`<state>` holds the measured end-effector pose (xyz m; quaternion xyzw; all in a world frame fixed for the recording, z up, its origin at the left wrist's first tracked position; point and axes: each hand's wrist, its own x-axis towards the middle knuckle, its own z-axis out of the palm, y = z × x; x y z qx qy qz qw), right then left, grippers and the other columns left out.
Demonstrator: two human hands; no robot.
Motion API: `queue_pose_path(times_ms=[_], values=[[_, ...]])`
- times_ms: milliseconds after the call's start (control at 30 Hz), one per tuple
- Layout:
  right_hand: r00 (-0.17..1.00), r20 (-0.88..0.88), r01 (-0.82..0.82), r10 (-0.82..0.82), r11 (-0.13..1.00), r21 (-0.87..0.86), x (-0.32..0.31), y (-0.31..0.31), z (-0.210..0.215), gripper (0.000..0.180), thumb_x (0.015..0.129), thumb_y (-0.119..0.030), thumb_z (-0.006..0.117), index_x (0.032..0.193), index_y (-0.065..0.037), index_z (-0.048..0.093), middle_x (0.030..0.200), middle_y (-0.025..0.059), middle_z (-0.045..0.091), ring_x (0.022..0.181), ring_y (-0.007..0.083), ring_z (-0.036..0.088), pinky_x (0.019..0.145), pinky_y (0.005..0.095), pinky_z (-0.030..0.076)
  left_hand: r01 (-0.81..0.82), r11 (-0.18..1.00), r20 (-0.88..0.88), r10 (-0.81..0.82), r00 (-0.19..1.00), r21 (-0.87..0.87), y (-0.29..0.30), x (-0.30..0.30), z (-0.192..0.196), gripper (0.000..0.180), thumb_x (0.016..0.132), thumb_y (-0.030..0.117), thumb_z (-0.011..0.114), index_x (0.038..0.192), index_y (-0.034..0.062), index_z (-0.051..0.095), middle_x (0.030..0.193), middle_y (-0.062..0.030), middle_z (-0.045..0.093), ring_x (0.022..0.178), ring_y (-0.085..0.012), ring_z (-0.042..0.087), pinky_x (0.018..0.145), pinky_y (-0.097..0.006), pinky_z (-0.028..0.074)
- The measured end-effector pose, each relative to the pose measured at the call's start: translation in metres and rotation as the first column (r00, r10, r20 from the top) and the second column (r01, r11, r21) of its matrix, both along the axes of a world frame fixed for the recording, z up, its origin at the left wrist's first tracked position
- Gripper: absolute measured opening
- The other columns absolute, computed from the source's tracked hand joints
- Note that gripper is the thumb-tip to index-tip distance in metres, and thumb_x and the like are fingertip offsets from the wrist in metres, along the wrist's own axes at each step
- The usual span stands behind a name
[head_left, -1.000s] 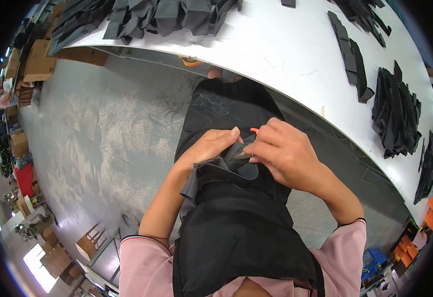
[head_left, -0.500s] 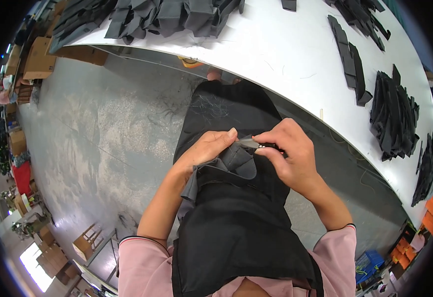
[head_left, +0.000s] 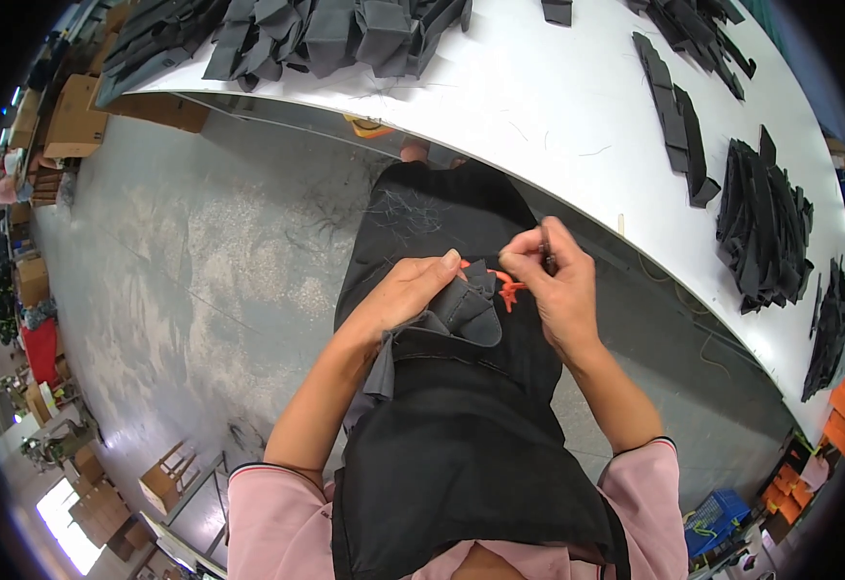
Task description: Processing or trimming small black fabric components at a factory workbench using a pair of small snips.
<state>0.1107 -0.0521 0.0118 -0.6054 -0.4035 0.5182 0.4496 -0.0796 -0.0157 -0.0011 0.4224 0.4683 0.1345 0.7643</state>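
My left hand (head_left: pixel 408 295) is closed on a folded dark grey fabric piece (head_left: pixel 471 314) with a stitched edge, held above my black apron. An orange strip (head_left: pixel 509 288) shows at the top of the fabric and reaches toward my right hand (head_left: pixel 562 280). My right thumb and forefinger are pinched together just above this strip; whether they grip it is unclear. Tucked within the fingers of that hand is a small black-handled tool (head_left: pixel 547 255), apparently thread snips, its blades hidden. The fabric's loose end hangs by my left wrist.
A white table (head_left: pixel 538 106) curves across the far side and right. On it lie dark fabric pieces (head_left: pixel 330 39), a bundle at right (head_left: pixel 765 227) and loose strips (head_left: pixel 673 116). Thread scraps (head_left: pixel 408 213) cling to my apron. A blue crate (head_left: pixel 717 522) sits lower right, cardboard boxes (head_left: pixel 74 116) far left.
My right hand has tilted up and drawn the tool away from the fabric, into its fingers. Orange strip now shows between the hands. The left hand keeps its hold.
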Motion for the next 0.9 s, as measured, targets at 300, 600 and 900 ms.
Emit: queue_pose_path(times_ms=[300,600,900], values=[[0.714,0.690,-0.402,0.115,0.875,0.270,0.000,-0.023,0.018,0.026,0.067,-0.010,0.075,0.088,-0.006,0.061,0.081,0.0058,0.052,0.067,0.0235,0.054,0.060,0.0317,0.044,-0.028,0.983,-0.079,0.043,0.996,0.182,-0.003,0.004,-0.005,0.044,0.098,0.041,0.044,0.086,0.0019,0.062,0.074,0.0038,0.056,0.069,-0.0034,0.048,0.064,-0.021,0.041],[0.824,0.562,-0.194,-0.079,0.891,0.411,-0.002,-0.031,0.010,0.026,0.067,-0.009,0.076,0.090,-0.007,0.064,0.077,0.0074,0.052,0.066,0.0249,0.054,0.058,0.0323,0.045,0.018,0.932,-0.217,0.065,0.974,0.362,-0.006,0.003,-0.004,0.045,0.097,0.038,0.043,0.084,-0.0028,0.054,0.064,-0.0065,0.048,0.066,-0.0127,0.046,0.064,-0.029,0.042],[0.769,0.638,-0.346,0.049,0.870,0.351,-0.008,-0.039,-0.002,0.029,0.056,0.008,0.064,0.080,-0.008,0.068,0.070,0.0042,0.048,0.059,0.0205,0.054,0.050,0.0310,0.043,-0.141,0.937,-0.021,0.156,0.988,0.320,-0.009,0.010,0.001,0.033,0.098,0.030,0.046,0.091,-0.0002,0.057,0.069,-0.0020,0.052,0.064,-0.0087,0.051,0.059,-0.026,0.047]])
